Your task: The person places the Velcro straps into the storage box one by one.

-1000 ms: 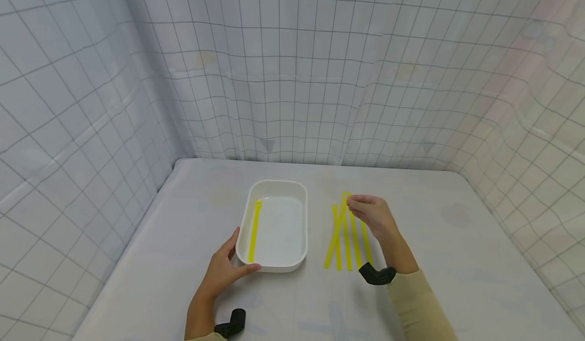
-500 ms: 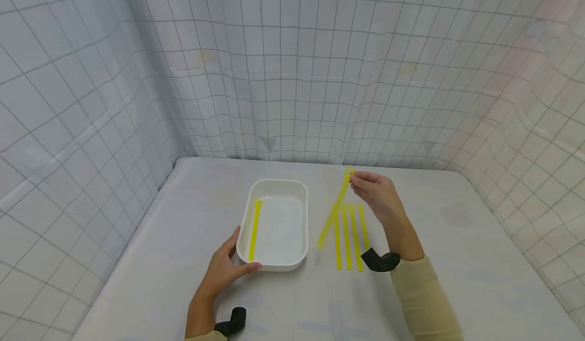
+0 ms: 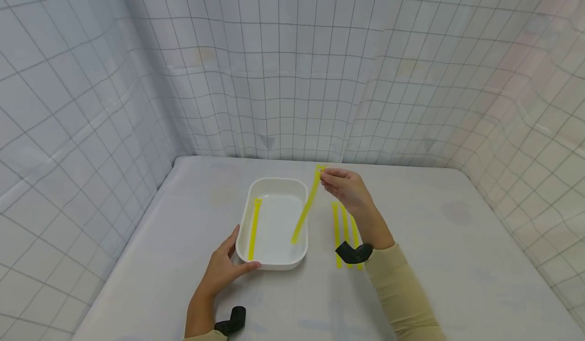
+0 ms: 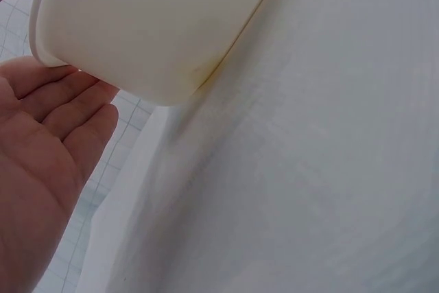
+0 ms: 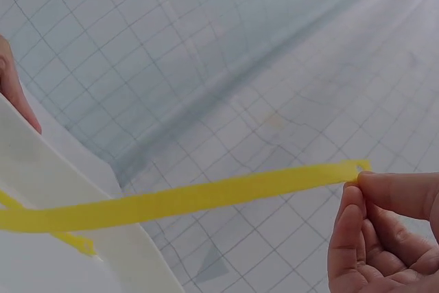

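My right hand (image 3: 347, 186) pinches a flat yellow strip (image 3: 306, 211) near its end with a hole, between thumb and fingertips. The strip slants down to the left, and its lower end overlaps the inside of the white tray (image 3: 279, 267). Around the tray's near left corner my left hand (image 3: 222, 269) holds on, thumb on the front rim and fingers along the side. In the left wrist view those fingers (image 4: 75, 111) lie under the tray's rim. Another yellow strip (image 3: 254, 229) lies lengthwise inside the tray, along its left wall.
Several more yellow strips (image 3: 336, 229) lie side by side on the white-covered table (image 3: 283, 310), right of the tray and partly hidden by my right forearm. Grid-patterned curtains (image 3: 297, 77) enclose the table at the back and both sides.
My right hand has lifted one strip off the group by its far end and carried it left to over the tray's right side. The left hand and tray have stayed put.
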Available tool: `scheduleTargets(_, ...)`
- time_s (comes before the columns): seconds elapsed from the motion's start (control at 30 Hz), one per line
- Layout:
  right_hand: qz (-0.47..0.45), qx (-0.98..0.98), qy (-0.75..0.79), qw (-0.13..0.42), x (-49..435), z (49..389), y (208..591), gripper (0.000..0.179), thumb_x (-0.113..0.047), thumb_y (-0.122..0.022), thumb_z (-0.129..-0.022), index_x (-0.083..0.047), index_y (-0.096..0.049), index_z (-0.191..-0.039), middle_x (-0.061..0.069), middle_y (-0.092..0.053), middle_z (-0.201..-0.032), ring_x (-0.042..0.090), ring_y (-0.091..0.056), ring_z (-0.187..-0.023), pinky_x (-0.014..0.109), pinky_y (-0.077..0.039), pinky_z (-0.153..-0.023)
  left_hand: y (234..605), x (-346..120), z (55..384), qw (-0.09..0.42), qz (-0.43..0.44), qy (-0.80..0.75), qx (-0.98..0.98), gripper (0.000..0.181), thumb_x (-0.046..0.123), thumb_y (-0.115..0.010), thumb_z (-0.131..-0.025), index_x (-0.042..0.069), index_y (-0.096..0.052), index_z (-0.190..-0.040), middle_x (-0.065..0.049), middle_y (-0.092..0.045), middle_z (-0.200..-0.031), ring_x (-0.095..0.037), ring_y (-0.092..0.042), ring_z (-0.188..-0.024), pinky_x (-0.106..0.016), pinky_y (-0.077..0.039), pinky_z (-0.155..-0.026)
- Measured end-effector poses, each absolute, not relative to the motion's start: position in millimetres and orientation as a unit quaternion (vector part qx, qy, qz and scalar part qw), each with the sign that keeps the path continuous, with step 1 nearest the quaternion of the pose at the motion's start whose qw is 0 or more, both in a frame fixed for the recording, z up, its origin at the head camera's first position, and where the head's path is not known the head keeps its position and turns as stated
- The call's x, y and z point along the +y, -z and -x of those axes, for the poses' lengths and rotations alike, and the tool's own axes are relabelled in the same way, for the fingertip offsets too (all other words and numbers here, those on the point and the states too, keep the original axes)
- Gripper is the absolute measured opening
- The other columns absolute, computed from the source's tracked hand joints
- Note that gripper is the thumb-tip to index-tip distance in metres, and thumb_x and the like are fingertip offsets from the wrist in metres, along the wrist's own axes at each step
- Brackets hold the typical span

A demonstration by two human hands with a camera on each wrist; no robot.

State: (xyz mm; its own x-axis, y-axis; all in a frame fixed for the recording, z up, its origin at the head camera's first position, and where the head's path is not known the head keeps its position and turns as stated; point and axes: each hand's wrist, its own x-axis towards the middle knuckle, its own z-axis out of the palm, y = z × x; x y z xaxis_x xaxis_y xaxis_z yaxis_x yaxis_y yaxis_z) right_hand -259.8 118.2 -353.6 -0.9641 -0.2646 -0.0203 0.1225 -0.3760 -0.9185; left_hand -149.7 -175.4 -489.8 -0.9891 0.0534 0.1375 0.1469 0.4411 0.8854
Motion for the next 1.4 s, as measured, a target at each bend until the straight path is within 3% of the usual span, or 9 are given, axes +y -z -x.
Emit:
scheduleTargets(0.37,0.040,0.564,0.812,0.143,79,263,375,0.021,0.008,-0.057,-0.086,-0.008,-0.068,-0.079,0.005,-0.065,-0.081,0.013,-0.062,-0.072,0.020,-0.052,-0.068,491,-177,150,0.051,0.076,0.531,-0.842,0.108,0.030,-0.085,-0.062,-0.003,-0.022,-0.144,-0.015,-0.024,-0.147,-0.029,-0.025,-0.133,-0.038,-0.028,-0.103)
scheduleTargets(0.57,0.018,0.576,0.802,0.161,60,265,391,0.012,0.007,-0.060,-0.084,-0.003,-0.067,-0.082,0.007,-0.065,-0.082,0.015,-0.063,-0.074,0.022,-0.053,-0.069,491,-175,150,0.050,0.076,0.537,-0.838,0.108,0.031,-0.085,-0.062,-0.002,-0.022,-0.144,-0.015,-0.024,-0.147,-0.028,-0.025,-0.133,-0.038,-0.028,-0.103)
scheduleTargets(0.9,0.002,0.611,0.770,0.183,37,267,408,0.009,0.004,-0.062,-0.084,0.004,-0.065,-0.092,0.006,-0.066,-0.080,0.016,-0.063,-0.074,0.039,-0.049,-0.088,490,-176,149,0.044,0.066,0.539,-0.839,0.107,0.030,-0.085,-0.063,-0.001,-0.022,-0.144,-0.014,-0.025,-0.147,-0.027,-0.025,-0.133,-0.039,-0.028,-0.104)
scheduleTargets(1.4,-0.007,0.592,0.784,0.187,29,271,409,0.009,0.005,-0.062,-0.084,0.005,-0.065,-0.092,0.006,-0.065,-0.079,0.014,-0.062,-0.071,0.026,-0.052,-0.072,489,-177,149,0.044,0.065,0.534,-0.842,0.108,0.032,-0.085,-0.062,0.000,-0.022,-0.144,-0.012,-0.025,-0.147,-0.026,-0.025,-0.134,-0.039,-0.028,-0.104)
